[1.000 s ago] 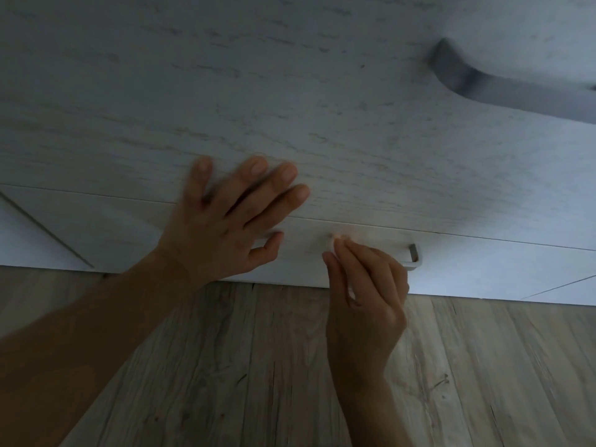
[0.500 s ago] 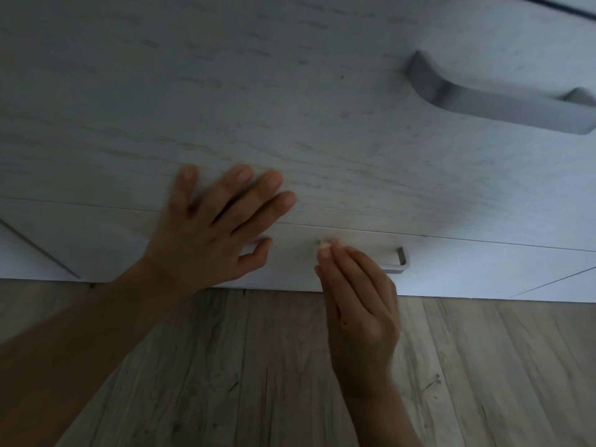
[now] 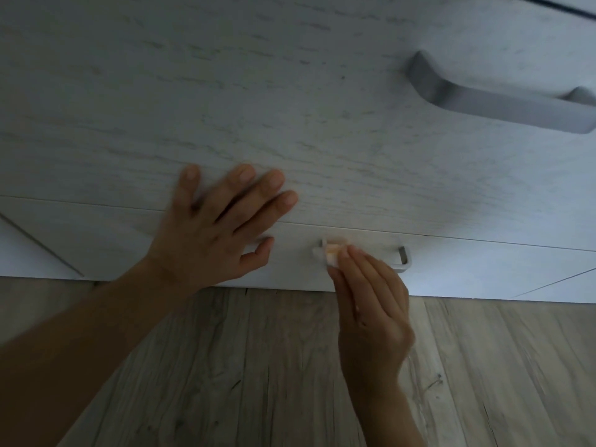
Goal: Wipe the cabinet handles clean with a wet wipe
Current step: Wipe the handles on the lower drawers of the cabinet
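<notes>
Left hand (image 3: pixel 213 233): flat on cabinet (image 3: pixel 290 91), fingers straight and spread, across the drawer seam.
Right hand (image 3: pixel 371 304): fingertips pinch wipe (image 3: pixel 330 253).
Wipe: small wad, at left end of lower handle (image 3: pixel 403 261).
Upper handle (image 3: pixel 500 104): grey, upper right, well apart from both hands.
Floor (image 3: pixel 258 366): wood planks.

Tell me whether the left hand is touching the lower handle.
Apart. The head view shows bare drawer front between the left hand and the lower handle.
</notes>
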